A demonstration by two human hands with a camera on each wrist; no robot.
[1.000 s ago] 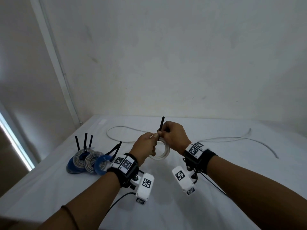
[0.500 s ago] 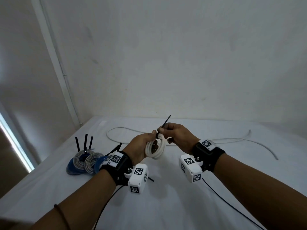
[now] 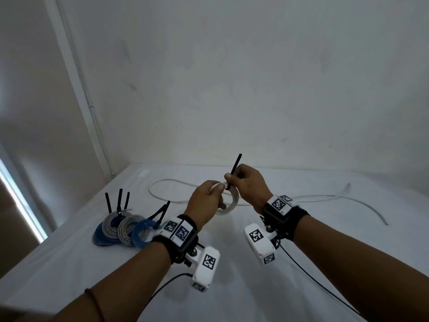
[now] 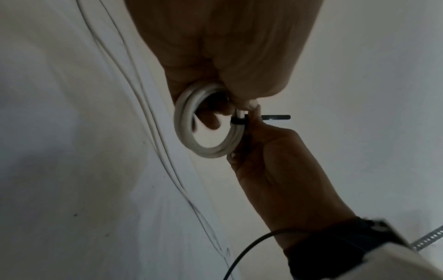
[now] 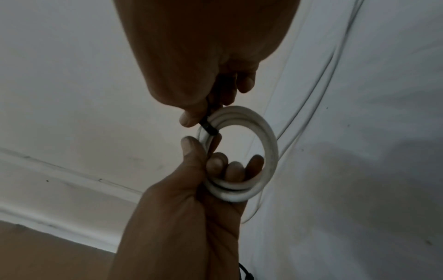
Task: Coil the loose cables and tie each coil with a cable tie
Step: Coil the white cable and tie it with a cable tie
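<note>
Looking down from the head view, the left hand point(image 3: 204, 201) and the right hand point(image 3: 248, 184) meet above the white table point(image 3: 255, 287), close together around a white cable coil point(image 3: 233, 203). The left hand's fingers are curled round the coil; the right hand pinches a black cable tie point(image 3: 234, 169), whose free tail sticks up past the knuckles. Only this view shows the finished coils point(image 3: 125, 228), grey and blue, lying at the table's left with their black tie tails standing up, and a loose white cable point(image 3: 313, 197) snaking across the far side.

The left wrist view shows the tie as a band wrapped across the coil's strands beside the right thumb, its tail pointing out sideways. The right wrist view shows the left hand's fingers point(image 5: 233, 168) poking through the coil's opening, and the thumb pressed on its rim just below the band.

The coil is a small round ring of several turns of smooth white cable, held in the air clear of the table.
</note>
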